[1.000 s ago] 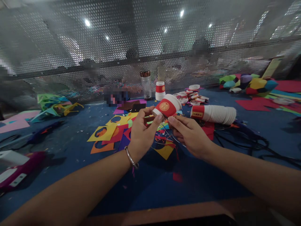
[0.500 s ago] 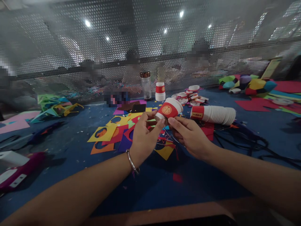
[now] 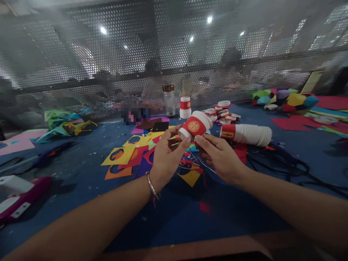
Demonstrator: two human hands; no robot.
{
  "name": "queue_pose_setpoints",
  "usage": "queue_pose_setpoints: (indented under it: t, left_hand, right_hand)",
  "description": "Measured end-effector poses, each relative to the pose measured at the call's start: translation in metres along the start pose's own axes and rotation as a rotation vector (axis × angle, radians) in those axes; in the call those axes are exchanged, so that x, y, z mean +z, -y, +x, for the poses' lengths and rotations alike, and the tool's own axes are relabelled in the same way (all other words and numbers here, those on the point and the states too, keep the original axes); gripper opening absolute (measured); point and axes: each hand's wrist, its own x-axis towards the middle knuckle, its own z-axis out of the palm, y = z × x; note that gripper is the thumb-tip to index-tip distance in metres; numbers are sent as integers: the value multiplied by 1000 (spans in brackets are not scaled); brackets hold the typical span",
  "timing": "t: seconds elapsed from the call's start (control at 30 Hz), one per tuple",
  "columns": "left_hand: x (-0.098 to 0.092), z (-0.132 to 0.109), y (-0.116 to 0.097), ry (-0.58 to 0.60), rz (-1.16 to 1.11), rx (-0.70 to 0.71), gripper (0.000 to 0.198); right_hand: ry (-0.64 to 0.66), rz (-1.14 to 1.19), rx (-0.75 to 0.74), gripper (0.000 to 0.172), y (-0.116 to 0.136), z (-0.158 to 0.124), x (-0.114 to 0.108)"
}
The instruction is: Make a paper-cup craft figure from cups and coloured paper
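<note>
A red and white paper cup (image 3: 193,126) with a gold emblem is tilted over the middle of the table, its wide rim toward the upper right. My left hand (image 3: 169,154) is closed round its narrow base, thumb in front and fingers behind. My right hand (image 3: 217,154) is pinched at the cup's lower edge, thumb and forefinger together. A thin dark sliver shows between that thumb and the cup; what it belongs to is hidden. Just right of the cup lies a nested stack of paper cups (image 3: 251,135) on its side.
Yellow card sheets (image 3: 119,155) with round holes lie left of my hands. Behind stand a glass bottle (image 3: 169,103) and upright cups (image 3: 185,108). Cut cup pieces (image 3: 224,113) are heaped nearby. Black cables (image 3: 282,168) run at right, a magenta power strip (image 3: 29,197) at left. Perforated mesh backs the table.
The cup has turned very slightly in my fingers. Both hands stay nearly in place, and the view has shifted a little.
</note>
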Motion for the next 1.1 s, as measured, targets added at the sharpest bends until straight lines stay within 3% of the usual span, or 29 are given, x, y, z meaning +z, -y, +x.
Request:
queue_pose_setpoints:
  t: [0.1, 0.2, 0.4, 0.87, 1.1]
  left_hand:
    - [4, 0, -1, -23, -154, -104, 33]
    - [7, 0, -3, -33, -260, -216, 38]
    - [6, 2, -4, -77, -299, -272, 36]
    - [7, -4, 1, -74, -191, -178, 42]
    - [5, -4, 3, -34, -40, -25, 35]
  right_hand:
    - [-14, -23, 7, 52, -1, 0, 0]
    - [-21, -45, 2, 52, -3, 0, -1]
    - [-13, -59, -24, 54, -6, 1, -1]
    - [-23, -121, -37, 56, -7, 1, -2]
    - [-9, -74, -18, 62, -7, -1, -2]
